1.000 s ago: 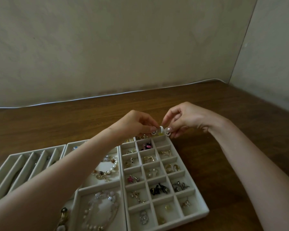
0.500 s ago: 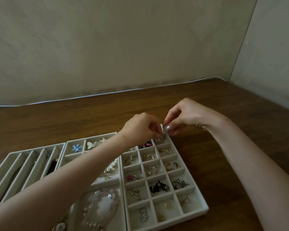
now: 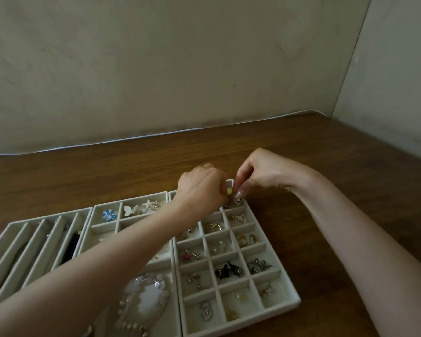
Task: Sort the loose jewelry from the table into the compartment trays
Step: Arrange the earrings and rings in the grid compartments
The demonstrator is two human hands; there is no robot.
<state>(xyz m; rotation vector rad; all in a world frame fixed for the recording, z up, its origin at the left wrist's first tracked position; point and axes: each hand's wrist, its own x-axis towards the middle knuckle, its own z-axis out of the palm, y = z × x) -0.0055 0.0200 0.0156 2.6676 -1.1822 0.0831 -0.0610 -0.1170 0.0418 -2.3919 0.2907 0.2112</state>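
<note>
Brown wood table by a plain wall. Three pale trays sit along the near edge, side by side & touching. Both hands meet over the far rt corner of the grid tray. R hand is narrow, fingertips pinching a small white earring right at that corner box. L hand is curled tight next to a tiny yellow bit; can't tell if it holds it. Other boxes hold a pink star, black pieces, gold bits. Middle tray has a blue flower.
</note>
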